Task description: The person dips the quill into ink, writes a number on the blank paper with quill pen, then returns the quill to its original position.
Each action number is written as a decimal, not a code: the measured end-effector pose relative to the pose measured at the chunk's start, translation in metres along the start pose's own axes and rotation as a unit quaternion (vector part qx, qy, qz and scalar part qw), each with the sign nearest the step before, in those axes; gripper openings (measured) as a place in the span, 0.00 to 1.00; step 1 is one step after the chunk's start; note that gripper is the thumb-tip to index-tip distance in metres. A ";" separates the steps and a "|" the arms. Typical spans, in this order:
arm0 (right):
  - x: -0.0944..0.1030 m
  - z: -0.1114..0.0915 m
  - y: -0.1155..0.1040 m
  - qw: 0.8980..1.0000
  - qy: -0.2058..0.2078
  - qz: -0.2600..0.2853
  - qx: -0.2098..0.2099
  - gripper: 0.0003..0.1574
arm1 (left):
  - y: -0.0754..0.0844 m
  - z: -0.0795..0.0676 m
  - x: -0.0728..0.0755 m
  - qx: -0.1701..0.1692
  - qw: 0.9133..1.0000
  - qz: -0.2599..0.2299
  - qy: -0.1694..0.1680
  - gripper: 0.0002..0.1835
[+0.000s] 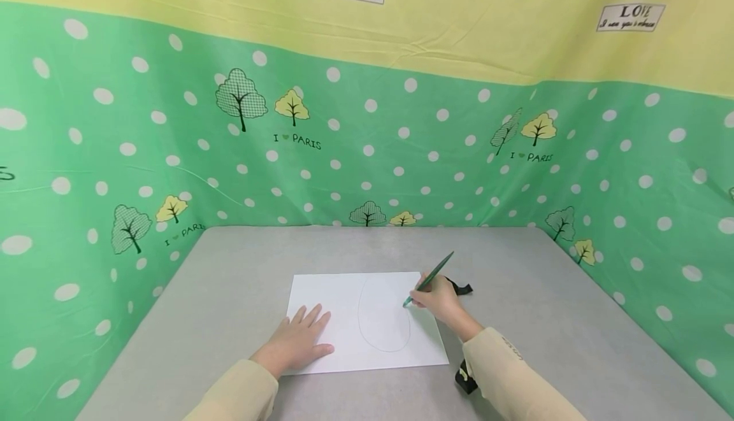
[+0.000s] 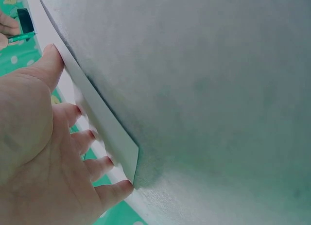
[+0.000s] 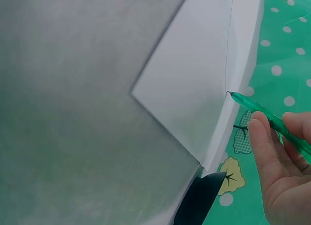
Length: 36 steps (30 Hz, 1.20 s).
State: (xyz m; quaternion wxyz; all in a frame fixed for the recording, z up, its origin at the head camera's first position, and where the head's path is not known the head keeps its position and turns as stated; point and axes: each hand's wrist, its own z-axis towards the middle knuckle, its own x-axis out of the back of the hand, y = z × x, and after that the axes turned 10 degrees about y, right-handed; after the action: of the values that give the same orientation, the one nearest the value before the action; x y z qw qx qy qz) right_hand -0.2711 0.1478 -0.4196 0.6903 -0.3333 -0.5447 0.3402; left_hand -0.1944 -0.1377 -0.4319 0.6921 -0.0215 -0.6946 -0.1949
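Note:
A white sheet of paper (image 1: 344, 351) lies flat on the table, bearing a thin dark curved line (image 1: 359, 313) like a long U. My left hand (image 1: 299, 338) rests on the sheet's left part with its fingers spread. In the left wrist view, the thumb and fingertips (image 2: 114, 192) press along the paper near its edge. With my right hand (image 1: 441, 299) I pinch a green pen (image 1: 438, 267) over the right part of the sheet. The pen's tip (image 3: 229, 93) meets the upper right end of the line in the right wrist view.
The grey table (image 1: 241, 262) surrounds the sheet. A black strap (image 1: 463, 288) shows behind my right hand, and a black piece (image 1: 466, 379) by the right sleeve. A green and yellow patterned curtain (image 1: 367, 121) hangs at the back and sides.

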 end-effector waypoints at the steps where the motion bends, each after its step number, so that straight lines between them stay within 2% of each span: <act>1: 0.000 0.000 0.000 1.000 0.000 -0.001 -0.001 0.08 | 0.000 0.000 0.000 0.001 1.000 0.000 -0.001 0.36; 36: -0.004 0.003 -0.003 1.000 -0.012 -0.018 0.002 0.08 | 0.001 0.000 0.001 0.000 1.000 0.002 0.004 0.36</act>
State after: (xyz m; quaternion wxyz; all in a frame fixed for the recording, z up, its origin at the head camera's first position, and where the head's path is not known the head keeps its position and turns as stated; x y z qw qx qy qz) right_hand -0.2746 0.1429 -0.4186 0.6907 -0.3179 -0.5579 0.3326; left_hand -0.1938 -0.1371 -0.4312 0.6954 -0.0225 -0.6916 -0.1938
